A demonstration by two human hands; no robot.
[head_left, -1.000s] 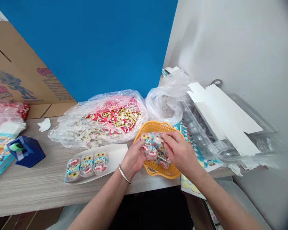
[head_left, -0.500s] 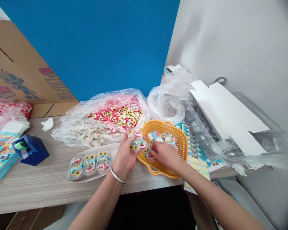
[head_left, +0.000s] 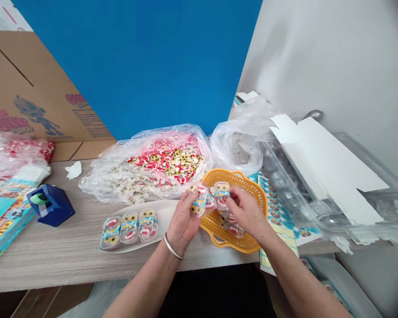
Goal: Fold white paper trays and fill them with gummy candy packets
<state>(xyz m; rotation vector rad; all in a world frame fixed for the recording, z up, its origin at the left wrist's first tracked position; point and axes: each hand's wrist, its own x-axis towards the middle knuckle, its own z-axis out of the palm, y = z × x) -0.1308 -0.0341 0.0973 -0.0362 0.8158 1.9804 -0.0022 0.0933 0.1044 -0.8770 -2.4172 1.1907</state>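
Note:
My left hand (head_left: 185,216) is closed around small clear candy packs (head_left: 199,201) with blue labels, yellow eyes and red-and-white pieces. Between the fingers of my right hand (head_left: 248,210) is another candy pack (head_left: 222,195), held upright close beside those in the left. Both hands are over an orange plastic basket (head_left: 263,207), where more packs (head_left: 234,227) lie, partly covered by the right hand. To the left, a white open box (head_left: 167,210) lies on its side with three filled packs (head_left: 129,228) in a row at its left end.
A plastic bag (head_left: 109,176) of loose eye and teeth candies lies behind the box. A blue tape dispenser (head_left: 55,207) and a carton (head_left: 40,97) stand left. Clear plastic trays (head_left: 285,185) under white cardboard (head_left: 334,163) and printed label sheets (head_left: 275,207) are on the right.
My right hand has come up from inside the basket with a candy pack and brought it beside the left hand's packs. The whole view has shifted slightly.

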